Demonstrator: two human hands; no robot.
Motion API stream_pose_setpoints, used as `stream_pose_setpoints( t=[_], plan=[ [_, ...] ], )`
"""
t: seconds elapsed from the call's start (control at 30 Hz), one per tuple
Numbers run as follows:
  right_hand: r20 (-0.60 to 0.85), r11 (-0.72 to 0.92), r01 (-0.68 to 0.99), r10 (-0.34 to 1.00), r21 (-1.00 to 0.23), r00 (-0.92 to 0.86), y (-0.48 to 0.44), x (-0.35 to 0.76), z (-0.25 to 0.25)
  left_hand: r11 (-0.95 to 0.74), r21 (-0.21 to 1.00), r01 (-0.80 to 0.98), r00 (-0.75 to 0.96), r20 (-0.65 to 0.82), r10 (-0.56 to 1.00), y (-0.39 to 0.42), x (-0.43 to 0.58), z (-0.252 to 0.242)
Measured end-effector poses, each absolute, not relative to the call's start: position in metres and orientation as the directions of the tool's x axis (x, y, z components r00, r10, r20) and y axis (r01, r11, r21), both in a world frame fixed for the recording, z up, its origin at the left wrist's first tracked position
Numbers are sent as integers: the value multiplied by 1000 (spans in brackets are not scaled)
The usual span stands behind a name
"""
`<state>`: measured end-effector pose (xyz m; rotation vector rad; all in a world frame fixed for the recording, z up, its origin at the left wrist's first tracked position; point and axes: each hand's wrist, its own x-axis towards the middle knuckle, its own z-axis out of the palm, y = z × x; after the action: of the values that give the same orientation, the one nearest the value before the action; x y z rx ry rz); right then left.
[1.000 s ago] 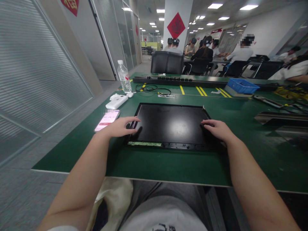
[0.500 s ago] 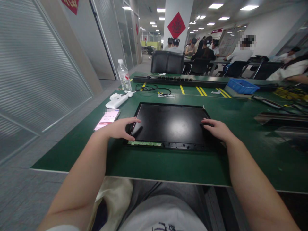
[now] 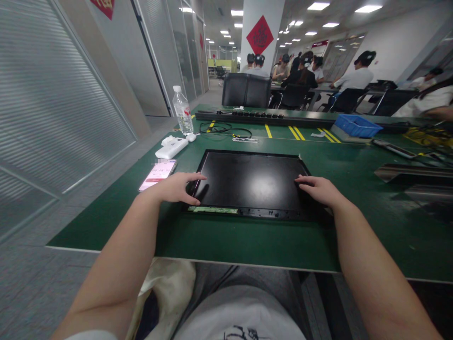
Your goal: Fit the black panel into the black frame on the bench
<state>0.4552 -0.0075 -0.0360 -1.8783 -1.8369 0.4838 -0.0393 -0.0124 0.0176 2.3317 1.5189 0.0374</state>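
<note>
A flat black display panel (image 3: 247,177) lies on the green table in front of me, its dark face up and reflecting light. A narrow green circuit board (image 3: 214,209) runs along the left part of its near edge. My left hand (image 3: 179,187) is at the panel's left side, thumb by the near corner and the fingers stretched over the edge, spread apart. At the right side, my right hand (image 3: 320,190) has its fingers reaching over the rim; its lower fingers are partly hidden. Whether the fingertips press on the panel, I cannot tell.
A lit phone (image 3: 157,174), a white device (image 3: 171,148) and a water bottle (image 3: 183,112) stand to the left. Behind the panel are a black cable (image 3: 226,129) and a long black bar (image 3: 300,122). A blue bin (image 3: 358,126) and metal strips (image 3: 414,175) are right. People sit farther back.
The view has shifted very slightly. The right fingertips sit a touch farther in over the panel; the panel itself and my left hand look the same.
</note>
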Motion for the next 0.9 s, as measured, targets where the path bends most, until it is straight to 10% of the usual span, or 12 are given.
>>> stream_pose_setpoints(
  t=[0.9],
  plan=[
    [92,7,850,995,-527,49,-9,454,-33,-366,355,860,434,-132,891,-11,-40,17]
  ],
)
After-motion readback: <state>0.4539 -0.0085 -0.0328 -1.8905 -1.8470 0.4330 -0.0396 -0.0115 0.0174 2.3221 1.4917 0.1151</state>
